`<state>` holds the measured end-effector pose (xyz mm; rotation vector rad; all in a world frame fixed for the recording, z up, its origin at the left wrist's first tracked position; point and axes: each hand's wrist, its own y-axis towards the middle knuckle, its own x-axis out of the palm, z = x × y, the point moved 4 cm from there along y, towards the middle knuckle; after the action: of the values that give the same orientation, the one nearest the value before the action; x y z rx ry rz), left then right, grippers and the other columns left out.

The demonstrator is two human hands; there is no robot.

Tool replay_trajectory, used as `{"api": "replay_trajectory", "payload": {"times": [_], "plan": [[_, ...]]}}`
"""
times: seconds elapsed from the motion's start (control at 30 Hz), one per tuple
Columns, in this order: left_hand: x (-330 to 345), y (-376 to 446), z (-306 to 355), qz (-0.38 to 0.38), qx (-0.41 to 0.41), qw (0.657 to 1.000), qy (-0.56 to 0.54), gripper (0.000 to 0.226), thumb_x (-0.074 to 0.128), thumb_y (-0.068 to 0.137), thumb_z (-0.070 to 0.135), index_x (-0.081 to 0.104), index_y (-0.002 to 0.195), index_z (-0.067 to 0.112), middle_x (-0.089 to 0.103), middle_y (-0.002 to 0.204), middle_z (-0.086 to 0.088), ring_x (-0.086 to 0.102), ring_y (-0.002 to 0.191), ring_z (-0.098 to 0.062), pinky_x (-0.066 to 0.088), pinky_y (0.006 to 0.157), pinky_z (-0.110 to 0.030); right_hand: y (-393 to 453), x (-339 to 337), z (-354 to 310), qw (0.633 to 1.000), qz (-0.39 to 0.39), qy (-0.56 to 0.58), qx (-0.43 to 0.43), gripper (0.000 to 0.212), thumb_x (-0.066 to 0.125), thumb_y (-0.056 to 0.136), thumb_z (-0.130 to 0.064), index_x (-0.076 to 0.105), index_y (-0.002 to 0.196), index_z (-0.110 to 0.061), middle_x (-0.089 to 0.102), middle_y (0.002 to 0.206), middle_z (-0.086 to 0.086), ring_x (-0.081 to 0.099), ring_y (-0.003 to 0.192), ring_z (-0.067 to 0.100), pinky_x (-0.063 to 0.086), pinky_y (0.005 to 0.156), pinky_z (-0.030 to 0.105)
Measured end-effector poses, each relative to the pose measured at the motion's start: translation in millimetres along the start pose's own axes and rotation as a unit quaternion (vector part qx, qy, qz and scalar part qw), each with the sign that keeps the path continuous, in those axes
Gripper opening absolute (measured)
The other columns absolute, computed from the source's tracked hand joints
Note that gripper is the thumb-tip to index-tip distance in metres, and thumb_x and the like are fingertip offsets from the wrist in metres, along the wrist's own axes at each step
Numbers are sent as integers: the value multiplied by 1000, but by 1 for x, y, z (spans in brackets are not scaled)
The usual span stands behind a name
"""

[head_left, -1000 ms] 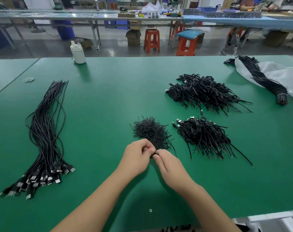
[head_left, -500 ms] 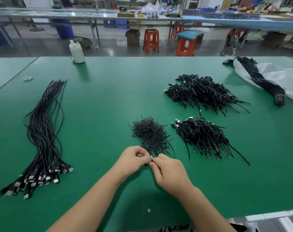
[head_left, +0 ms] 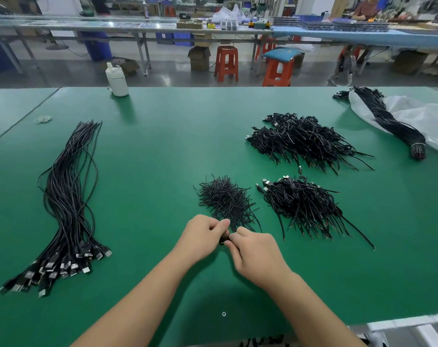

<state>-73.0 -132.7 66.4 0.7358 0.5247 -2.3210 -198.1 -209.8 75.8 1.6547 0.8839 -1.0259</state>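
Note:
My left hand (head_left: pixel 202 235) and my right hand (head_left: pixel 256 256) meet near the middle of the green table (head_left: pixel 150 171), fingertips together. Between them they pinch a small black tie (head_left: pixel 224 240), mostly hidden by the fingers. Just beyond the hands lies a pile of short black twist ties (head_left: pixel 224 199). To its right sits a heap of coiled black cables (head_left: pixel 303 206) with USB plugs. A larger heap of coiled cables (head_left: pixel 300 139) lies further back.
A long loose bundle of straight USB cables (head_left: pixel 67 204) stretches down the left side. A tied cable bundle (head_left: pixel 390 121) rests on a white plastic bag (head_left: pixel 428 118) at far right. A white bottle (head_left: pixel 117 80) stands at the far edge. Red stools (head_left: pixel 226 62) stand beyond.
Both hands have drawn slightly toward me from the edge of the twist-tie pile, still pinching the small black tie between their fingertips.

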Motion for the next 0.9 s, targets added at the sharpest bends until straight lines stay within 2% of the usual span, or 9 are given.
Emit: {"api": "replay_trajectory", "payload": {"times": [0.1,0.2,0.27,0.37,0.63,0.7,0.77,0.8,0.9], "plan": [[-3,-1,0,-52,-2,998,-24,39,64,90,49,73,72,16,53,55,0,36,52,-11,30,51,-26,1,-1,1,999,-13,-26,-16,9,69,85,-29,69,80,-22,56,66,-7,55,50,18,34,40,26],[-8,-2,1,-79,14,997,-15,14,74,86,27,75,72,24,63,56,15,45,49,1,36,54,-19,1,-2,1,997,-29,-65,-30,14,75,81,-33,67,73,-26,52,62,-9,53,47,15,25,42,22],[-8,-3,4,-76,25,997,13,12,74,85,19,75,75,26,63,56,17,48,51,5,38,55,-16,2,-3,1,995,-33,-83,-38,20,75,81,-36,64,68,-26,52,62,-9,55,49,14,25,43,23],[-4,-2,7,-71,36,994,71,11,72,86,18,73,78,25,69,71,7,55,64,-6,48,65,-23,3,-3,0,994,-32,-95,-49,25,77,79,-38,62,64,-26,53,61,-9,56,50,14,26,43,23],[-5,-3,8,-96,62,987,112,18,64,88,20,61,74,30,65,71,10,51,60,-6,44,60,-21,10,-1,14,992,-45,-45,-111,26,58,95,-44,68,82,-23,59,76,-5,59,73,20,41,54,30],[-7,-3,7,-118,68,983,121,17,62,90,20,59,76,30,61,70,11,49,60,-6,43,58,-20,13,-4,17,989,1,-51,-142,29,61,92,-50,71,83,-24,61,78,-7,60,79,19,48,66,30],[-9,-4,4,-143,53,986,70,17,62,92,16,59,79,26,59,69,7,49,60,-10,42,60,-22,14,-9,21,986,57,-53,-149,36,60,88,-57,72,93,-24,65,95,-7,59,102,21,47,90,37],[-10,-5,2,-153,33,988,2,15,62,94,13,62,82,21,60,70,2,50,61,-12,44,61,-24,14,-12,23,984,92,-49,-147,38,61,88,-57,72,99,-23,66,106,-5,56,112,24,42,99,40],[-11,-10,-2,-184,-23,956,-229,6,59,97,4,63,92,3,67,73,-7,60,63,-14,52,65,-24,13,-21,25,974,171,-22,-145,29,67,93,-42,72,112,-21,64,127,1,51,126,30,34,111,46]]}}
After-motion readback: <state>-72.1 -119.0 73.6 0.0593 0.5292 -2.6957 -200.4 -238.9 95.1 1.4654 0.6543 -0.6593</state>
